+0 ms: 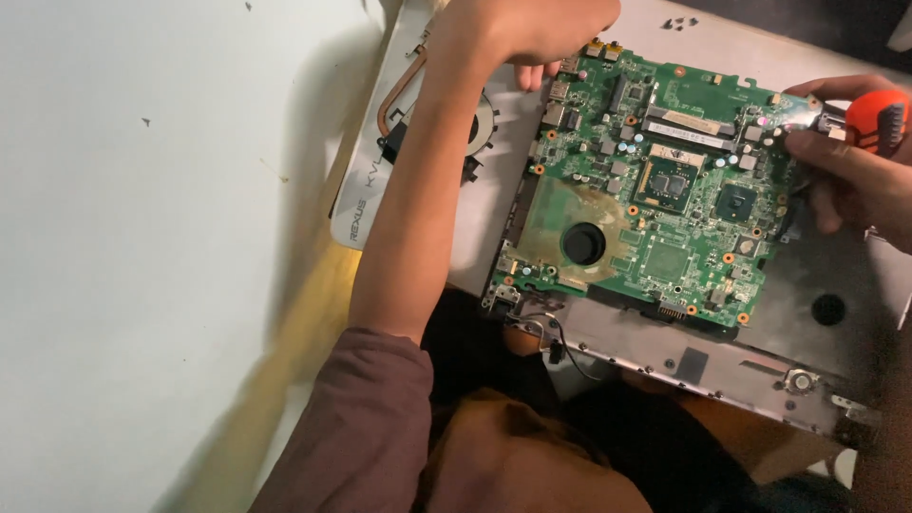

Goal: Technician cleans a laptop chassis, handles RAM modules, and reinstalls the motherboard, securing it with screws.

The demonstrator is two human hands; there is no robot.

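Head view, looking down at a green circuit board point(655, 190) lying in a grey metal laptop shell point(722, 366), which sits at the table edge and partly over the person's lap

Left hand point(522, 33) — reaches across from the lower left, arm bare below a brownish sleeve point(366, 427); fingers curled and resting at the board's upper left corner, near the small yellow connectors point(600, 47). Whether it pinches the board edge or only presses on it cannot be told, the fingertips are hidden

Right hand point(850, 176) — at the right edge of the frame, closed around a screwdriver point(874, 119) with an orange and grey handle; the tool's tip end lies at the board's upper right corner, shaft mostly hidden by the fingers

Board: round black hole point(582, 243) in a tan film patch at lower left, two dark square chips point(670, 180) near the middle, many small parts around them

Beside the board, to the left and under the left forearm: a white cover panel point(375, 152) with a copper pipe point(399, 85) and a round fan point(480, 123) lying on it. All on a white table point(142, 237)
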